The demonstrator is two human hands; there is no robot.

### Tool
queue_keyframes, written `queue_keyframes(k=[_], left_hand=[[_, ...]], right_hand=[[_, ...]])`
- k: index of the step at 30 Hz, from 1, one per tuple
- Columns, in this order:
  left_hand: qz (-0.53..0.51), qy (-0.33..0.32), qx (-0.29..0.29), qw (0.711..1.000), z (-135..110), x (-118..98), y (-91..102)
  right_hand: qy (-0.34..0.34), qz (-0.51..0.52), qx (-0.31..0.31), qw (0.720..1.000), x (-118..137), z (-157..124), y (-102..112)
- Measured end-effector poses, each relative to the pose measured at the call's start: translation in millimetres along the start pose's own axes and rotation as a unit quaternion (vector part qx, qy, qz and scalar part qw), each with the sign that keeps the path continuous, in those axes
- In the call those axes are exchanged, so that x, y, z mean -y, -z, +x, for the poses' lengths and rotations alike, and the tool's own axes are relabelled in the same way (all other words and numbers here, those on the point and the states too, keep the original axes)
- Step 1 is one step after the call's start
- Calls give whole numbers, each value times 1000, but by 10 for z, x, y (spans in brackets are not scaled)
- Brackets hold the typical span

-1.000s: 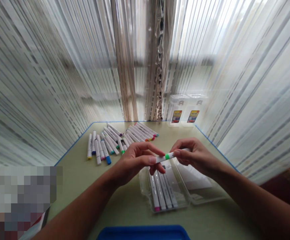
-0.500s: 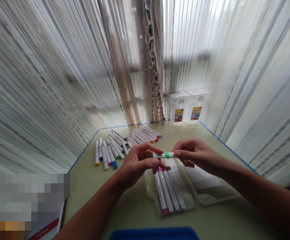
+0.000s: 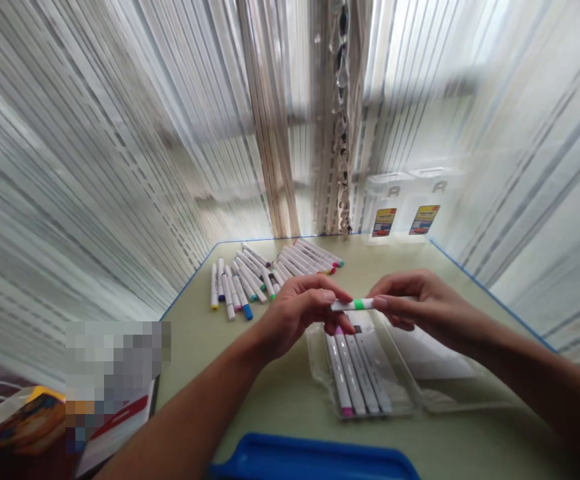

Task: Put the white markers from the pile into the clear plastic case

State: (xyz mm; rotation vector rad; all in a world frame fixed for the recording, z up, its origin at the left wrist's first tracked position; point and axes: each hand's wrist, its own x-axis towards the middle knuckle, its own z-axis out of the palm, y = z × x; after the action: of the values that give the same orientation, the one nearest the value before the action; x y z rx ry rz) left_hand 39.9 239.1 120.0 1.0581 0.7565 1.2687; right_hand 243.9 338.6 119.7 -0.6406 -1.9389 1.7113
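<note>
- Left hand [image 3: 295, 312] and right hand [image 3: 427, 305]: each grip pinches 1 green-banded marker [image 3: 359, 305] above the open case [image 3: 396, 392];
- light, opposed fingertip pressure should steady it best.

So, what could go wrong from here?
The slim white marker with a green band, held between the left grip and right grip, could slip and fall. It might land in the open clear-plastic case below, jostling the row of white markers there. The left grip could also knock the loose white, colour-tipped markers beyond it, scattering some.
</note>
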Motion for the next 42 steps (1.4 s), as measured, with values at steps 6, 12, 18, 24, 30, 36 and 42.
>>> queue_keyframes(k=[6, 12, 18, 24, 30, 36, 42], left_hand=[[-9, -19, 46, 999, -18, -5, 45], [10, -37, 58, 998, -31, -15, 43], [24, -32, 63, 997, -40, -36, 40], [24, -32, 66, 997, -38, -35, 47], [40, -30, 66, 997, -46, -29, 61], [77, -11, 56, 995, -47, 4, 73], [81, -23, 28, 996, -22, 10, 26]], right_hand=[[10, 26, -2, 1000, -19, -7, 2], [14, 36, 8, 999, -47, -1, 7], [9, 31, 3, 999, -32, 7, 2], [7, 18, 10, 1000, -42, 3, 17], [1, -8, 19, 1000, -17, -4, 17], [-3, -25, 41, 999, 20, -12, -17], [16, -18, 35, 999, 16, 12, -16]])
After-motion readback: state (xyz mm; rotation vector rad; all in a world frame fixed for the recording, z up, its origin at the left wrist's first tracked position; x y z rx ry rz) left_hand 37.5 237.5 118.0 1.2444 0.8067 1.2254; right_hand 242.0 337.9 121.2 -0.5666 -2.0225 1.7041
